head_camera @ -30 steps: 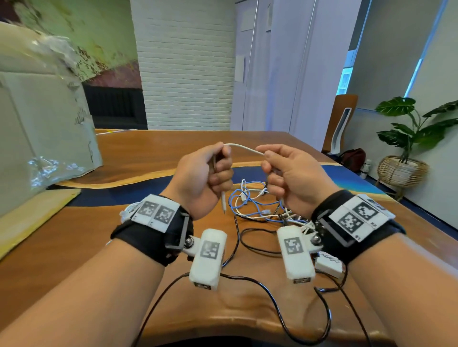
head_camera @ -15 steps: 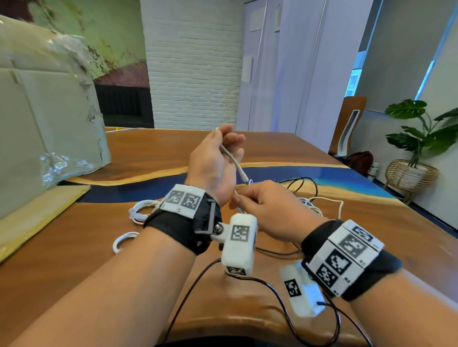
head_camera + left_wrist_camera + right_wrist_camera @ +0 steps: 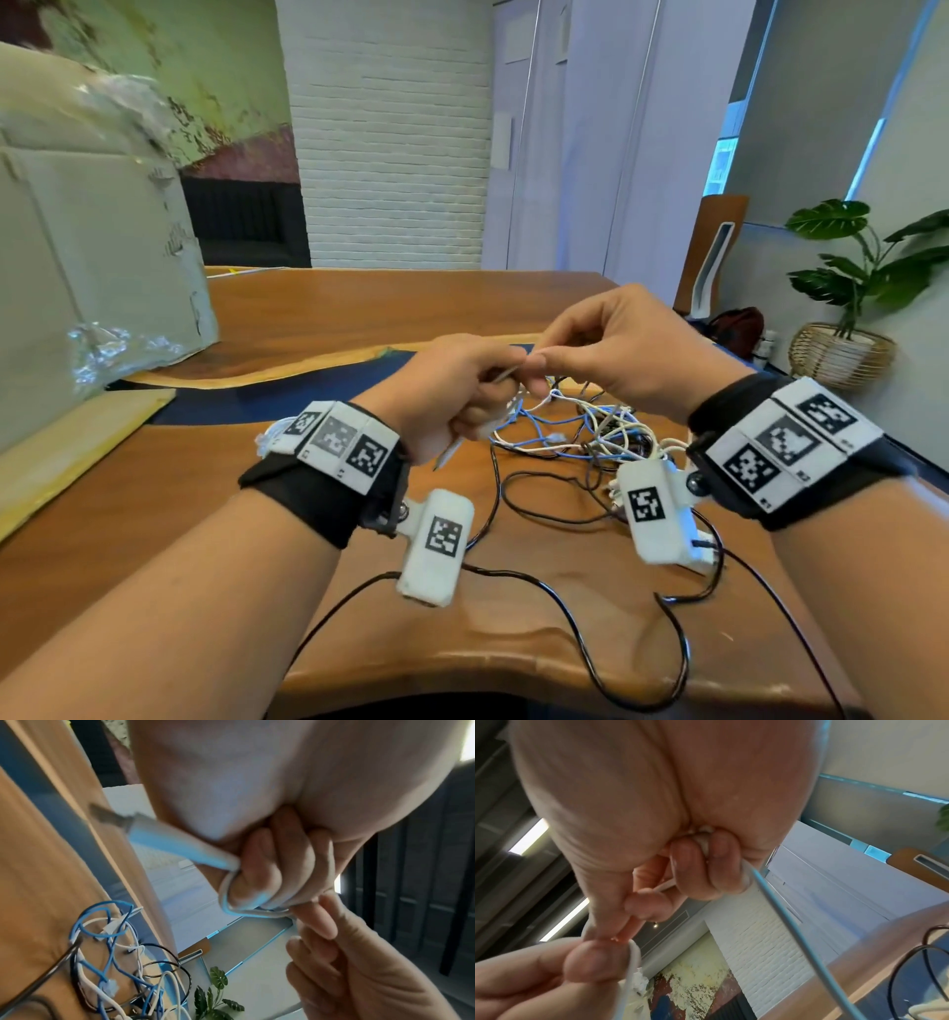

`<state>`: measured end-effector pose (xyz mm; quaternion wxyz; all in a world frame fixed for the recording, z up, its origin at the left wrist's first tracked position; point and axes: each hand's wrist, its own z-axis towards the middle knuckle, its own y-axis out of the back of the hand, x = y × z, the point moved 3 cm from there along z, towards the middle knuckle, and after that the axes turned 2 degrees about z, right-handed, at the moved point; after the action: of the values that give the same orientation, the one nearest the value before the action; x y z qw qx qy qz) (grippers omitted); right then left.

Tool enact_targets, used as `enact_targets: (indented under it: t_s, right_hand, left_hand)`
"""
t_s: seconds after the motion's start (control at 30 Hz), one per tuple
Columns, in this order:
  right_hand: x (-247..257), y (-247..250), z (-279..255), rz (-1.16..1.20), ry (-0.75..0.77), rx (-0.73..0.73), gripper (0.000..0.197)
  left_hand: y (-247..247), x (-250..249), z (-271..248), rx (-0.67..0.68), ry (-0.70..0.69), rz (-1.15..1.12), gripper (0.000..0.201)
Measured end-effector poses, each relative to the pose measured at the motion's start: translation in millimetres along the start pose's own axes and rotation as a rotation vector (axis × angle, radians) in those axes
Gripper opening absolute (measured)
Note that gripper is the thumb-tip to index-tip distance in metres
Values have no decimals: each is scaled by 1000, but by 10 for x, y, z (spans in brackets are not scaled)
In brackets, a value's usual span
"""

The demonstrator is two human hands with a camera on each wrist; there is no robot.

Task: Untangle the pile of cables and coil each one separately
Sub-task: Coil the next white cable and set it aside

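— Two hands meet above the table (image 3: 359, 308), close enough that their fingertips touch. What does each one hold?

— The left hand (image 3: 452, 390) has its fingers curled round a white cable (image 3: 246, 909). The left wrist view shows the cable looped round the curled fingers, with its plug (image 3: 167, 839) sticking out past the heel of the palm.

— And the right hand (image 3: 616, 354)?

— Its thumb and forefinger pinch the same white cable just beside the left fist. The right wrist view shows more of the cable tucked between the curled lower fingers, and one strand running off taut down toward the table.

— Where is the pile (image 3: 580, 431)?

— It lies on the wood just beyond and below the hands, a knot of blue, white and black cables still tangled together. A black lead (image 3: 616, 668) snakes across the near edge of the table, apart from the knot.

— Anything else?

— A cardboard box (image 3: 92, 257) stands on the left of the table, and a potted plant (image 3: 852, 288) sits by the wall on the right.
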<state>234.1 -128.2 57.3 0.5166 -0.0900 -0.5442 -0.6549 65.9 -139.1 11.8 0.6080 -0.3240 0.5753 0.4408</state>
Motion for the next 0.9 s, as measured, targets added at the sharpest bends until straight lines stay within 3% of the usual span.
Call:
enact_targets:
  t_s: [0.17, 0.3, 0.47, 0.63, 0.7, 0.77, 0.83, 0.9]
  right_hand:
    - [-131, 107, 21, 33, -15, -66, 19]
    - [-246, 18, 81, -44, -9, -151, 18]
    - [-428, -454, 38, -68, -124, 33, 28]
    - [-159, -700, -22, -440, 2, 269, 23]
    - [-85, -649, -40, -494, 20, 273, 23]
    - [-2, -485, -31, -471, 51, 186, 25]
    - [55, -257, 1, -363, 74, 60, 20]
    - [85, -63, 22, -293, 72, 2, 13]
  left_hand:
    - [26, 23, -6, -24, -41, -91, 35]
    - [-31, -59, 43, -158, -169, -313, 32]
    - [-7, -199, 154, -402, -287, -687, 28]
    - [88, -121, 270, -627, -335, -781, 25]
    - [148, -97, 299, -667, -331, -587, 23]
    - [151, -58, 281, -642, -292, -194, 24]
    - [96, 0, 212, -522, -263, 198, 28]
    - [66, 48, 146, -379, -233, 433, 42]
